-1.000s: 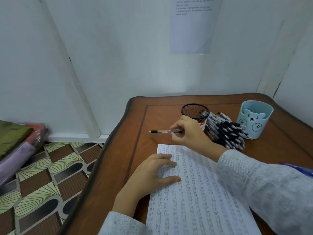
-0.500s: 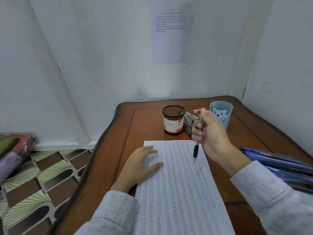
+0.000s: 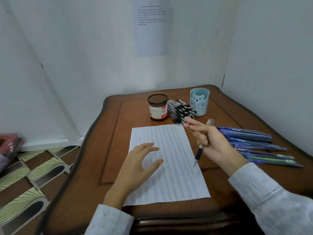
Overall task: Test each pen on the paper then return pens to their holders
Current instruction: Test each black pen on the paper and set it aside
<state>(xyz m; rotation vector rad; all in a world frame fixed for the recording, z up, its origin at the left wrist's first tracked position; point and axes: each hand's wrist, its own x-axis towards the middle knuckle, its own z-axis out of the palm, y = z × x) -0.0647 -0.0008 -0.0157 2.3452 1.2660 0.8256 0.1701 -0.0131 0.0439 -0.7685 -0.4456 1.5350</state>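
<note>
Pinching the pen [image 3: 198, 154], the right hand [image 3: 210, 143] points its tip down-left at the right edge of the paper [image 3: 171, 175]; the left hand [image 3: 135, 165], fingers relaxed, lies over its left side.

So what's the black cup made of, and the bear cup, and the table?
The black cup looks like metal mesh: see-through holes at the rim. The bear cup is probably smooth matte plastic. The table seems varnished wood, glossy brown.

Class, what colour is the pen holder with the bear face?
Light blue pen holder, seen best in the head view.
</note>
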